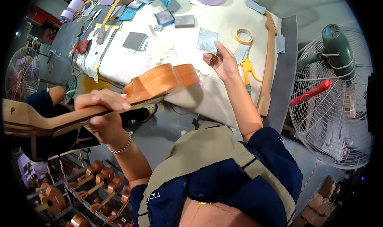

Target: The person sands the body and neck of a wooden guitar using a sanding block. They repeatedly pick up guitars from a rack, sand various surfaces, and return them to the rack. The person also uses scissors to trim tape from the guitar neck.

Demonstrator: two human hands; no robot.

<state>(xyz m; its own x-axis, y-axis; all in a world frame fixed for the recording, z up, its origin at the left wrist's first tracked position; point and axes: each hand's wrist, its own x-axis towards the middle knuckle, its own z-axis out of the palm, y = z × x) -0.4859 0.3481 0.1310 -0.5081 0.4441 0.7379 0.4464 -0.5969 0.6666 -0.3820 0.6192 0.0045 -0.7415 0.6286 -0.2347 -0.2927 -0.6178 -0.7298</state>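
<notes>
1. The workbench (pixel 131 63), covered with a pale cloth, fills the upper middle of the view; its near edge runs from about 9 o'clock down toward 4 o'clock, and the ukulele body hangs over this edge.
2. Past the right edge of the bench, at 3 o'clock, a big standing fan (pixel 335 95) is close to the right elbow, so the room on that side is narrow.
3. At 7 o'clock, below the left arm, a rack of unfinished ukuleles (pixel 95 191) stands near the person's knee.
4. The open floor between the bench edge and the person's apron is free, around the centre.
5. The left hand (pixel 101 111) is closed around the neck of the unfinished ukulele (pixel 159 83); the fingers wrap over the fretboard side, and the headstock points to 9 o'clock.
6. The ukulele body lies at the centre, its lower end touching the cloth at the bench edge.
7. The right hand (pixel 223 61), at 1 o'clock, pinches a grey sheet of sandpaper (pixel 207 40) between thumb and fingers; the hand is half open.
8. Beside this hand a tape roll (pixel 243 36) and a bare wooden neck (pixel 268 63) lie on the bench.
</notes>
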